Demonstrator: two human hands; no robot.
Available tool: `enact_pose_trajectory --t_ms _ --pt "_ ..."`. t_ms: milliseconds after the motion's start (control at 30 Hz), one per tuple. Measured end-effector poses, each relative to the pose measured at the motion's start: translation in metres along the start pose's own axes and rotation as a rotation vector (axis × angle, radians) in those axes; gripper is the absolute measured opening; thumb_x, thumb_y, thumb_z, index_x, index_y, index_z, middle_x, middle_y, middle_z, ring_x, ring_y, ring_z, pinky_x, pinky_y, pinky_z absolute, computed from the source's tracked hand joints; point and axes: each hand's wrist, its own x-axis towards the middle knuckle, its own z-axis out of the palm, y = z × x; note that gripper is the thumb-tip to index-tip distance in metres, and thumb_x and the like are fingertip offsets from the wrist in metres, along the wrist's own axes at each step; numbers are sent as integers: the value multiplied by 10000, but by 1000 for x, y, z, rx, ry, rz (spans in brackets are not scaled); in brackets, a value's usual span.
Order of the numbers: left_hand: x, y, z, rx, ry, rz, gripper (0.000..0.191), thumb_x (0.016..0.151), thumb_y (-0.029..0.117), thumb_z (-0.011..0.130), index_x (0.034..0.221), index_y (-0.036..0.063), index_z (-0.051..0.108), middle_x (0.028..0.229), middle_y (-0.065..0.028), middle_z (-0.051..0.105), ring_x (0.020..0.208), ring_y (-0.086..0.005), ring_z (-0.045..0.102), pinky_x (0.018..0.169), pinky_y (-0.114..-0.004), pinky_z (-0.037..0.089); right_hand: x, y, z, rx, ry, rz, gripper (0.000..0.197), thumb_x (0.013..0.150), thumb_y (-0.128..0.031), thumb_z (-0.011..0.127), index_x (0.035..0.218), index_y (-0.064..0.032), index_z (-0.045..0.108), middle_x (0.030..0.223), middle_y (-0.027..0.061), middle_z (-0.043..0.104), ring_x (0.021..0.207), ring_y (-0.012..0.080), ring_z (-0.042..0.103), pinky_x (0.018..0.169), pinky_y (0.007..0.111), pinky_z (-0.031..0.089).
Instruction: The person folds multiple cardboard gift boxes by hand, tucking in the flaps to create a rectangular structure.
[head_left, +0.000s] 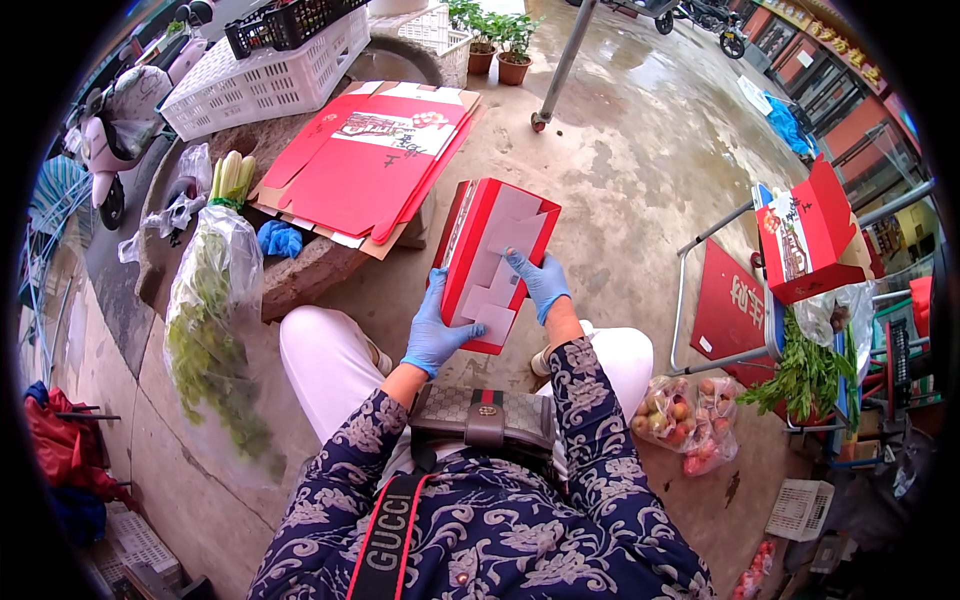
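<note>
A red cardboard box (491, 262), tilted between both hands, shows a face of overlapping white flaps. My left hand (436, 326), in a blue glove, grips its lower left edge, with the thumb resting on the flaps near the lower end. My right hand (538, 281), gloved too, holds the right edge, thumb on the flaps. Beyond the box to the left lies a stack of flat red printed cardboard blanks (360, 165) on a round stone. A folded red box (806, 232) with raised flaps stands at the right, on top of a metal-framed stand.
Bagged celery (217, 322) lies to the left, near a crumpled blue glove (279, 239). White plastic crates (262, 82) stand at the back left. Bags of fruit (686, 416) sit on the floor by the right knee. A metal pole (566, 64) rises ahead; leafy greens (806, 375) hang at the right.
</note>
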Motion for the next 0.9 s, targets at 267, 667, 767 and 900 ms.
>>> enact_pose_trajectory --t_ms 267,667,767,900 --pt "-6 11 -4 -1 -84 -24 1040 584 295 839 1381 0 239 1459 -245 155 1323 -328 257 1063 -365 266 8 16 -7 -53 14 -25 456 762 -327 732 1038 11 600 898 82 651 730 135 594 639 280 489" --pt "-17 36 -1 230 82 436 229 613 38 764 805 103 657 1458 -247 182 1324 -395 262 1036 -420 292 15 23 -10 84 143 -113 560 759 -350 731 1136 5 517 960 114 614 797 160 587 684 290 481" --pt "-20 39 0 230 66 509 230 624 -5 744 811 105 669 1454 -240 204 1326 -370 278 1020 -392 328 5 22 -2 -62 230 -279 949 680 -378 786 1351 -11 223 1245 189 433 1002 219 548 787 316 484" --pt "-21 35 -2 189 107 442 268 555 13 761 780 130 676 1450 -225 228 1305 -377 308 1042 -390 304 -13 15 9 -370 194 -612 1413 544 -422 852 1382 -83 -234 1477 207 -33 1236 323 390 951 377 427"
